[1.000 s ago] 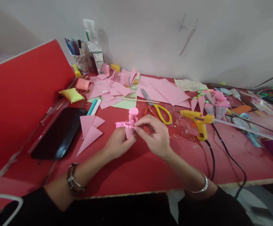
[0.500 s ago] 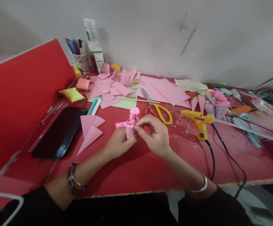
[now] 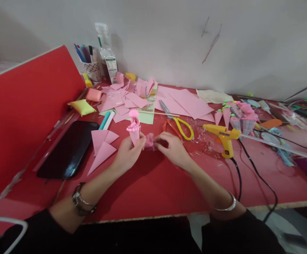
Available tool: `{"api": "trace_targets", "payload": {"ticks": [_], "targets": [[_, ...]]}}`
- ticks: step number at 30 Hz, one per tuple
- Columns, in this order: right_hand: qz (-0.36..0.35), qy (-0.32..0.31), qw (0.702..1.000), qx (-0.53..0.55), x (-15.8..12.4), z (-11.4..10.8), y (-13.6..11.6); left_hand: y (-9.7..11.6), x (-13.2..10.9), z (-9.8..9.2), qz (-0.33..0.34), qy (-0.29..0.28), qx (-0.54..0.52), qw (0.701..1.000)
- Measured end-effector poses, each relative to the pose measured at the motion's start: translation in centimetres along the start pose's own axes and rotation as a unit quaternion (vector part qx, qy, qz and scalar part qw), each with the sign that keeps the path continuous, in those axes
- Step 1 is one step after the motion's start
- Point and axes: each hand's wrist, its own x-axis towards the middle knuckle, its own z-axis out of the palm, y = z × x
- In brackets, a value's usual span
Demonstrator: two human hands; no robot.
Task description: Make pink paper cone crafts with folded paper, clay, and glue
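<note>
My left hand is closed round a pink paper cone, holding it upright. Pink folds with a beaded rim fill the cone's mouth, and a round bright pink ball tops them. A crumpled, see-through pink plastic wrapper stretches between my hands; one end is by my left fingers. The fingertips of my right hand pinch its other end. Scissors with yellow and orange handles lie just beyond my right hand. Flat pink paper pieces lie left of my left hand.
A yellow glue gun with a black cord stands at the right. Finished pink cones cluster behind it. A black phone, a red board, pink paper scraps, a bottle and a pen cup occupy the left and back.
My left hand has moved left with the cone, away from my right hand. My right fingers have left the cone's rim and now pinch the pink wrapper, which shows between the hands.
</note>
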Motion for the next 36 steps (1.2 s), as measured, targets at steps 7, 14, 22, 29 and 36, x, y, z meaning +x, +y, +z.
{"api": "trace_targets", "payload": {"ticks": [7, 14, 22, 29, 36], "targets": [[0.034, -0.025, 0.996, 0.08, 0.0, 0.6, -0.1, -0.1, 0.2, 0.2, -0.022, -0.015, 0.009, 1.0], [0.036, -0.042, 0.993, 0.108, 0.0, 0.9, 0.4, -0.2, 0.1, 0.2, -0.017, -0.029, 0.003, 0.999], [-0.021, -0.037, 0.999, 0.016, -0.3, 0.8, -0.1, 0.2, 0.1, 0.3, -0.024, -0.041, -0.028, 0.998], [-0.034, -0.005, 0.999, 0.014, -0.4, 1.5, -0.2, 0.5, 0.1, 0.2, -0.042, -0.038, -0.009, 0.998], [-0.003, -0.028, 0.995, 0.091, -0.2, 1.7, 0.0, 0.5, 0.0, 0.2, -0.052, -0.037, 0.024, 0.998]]}}
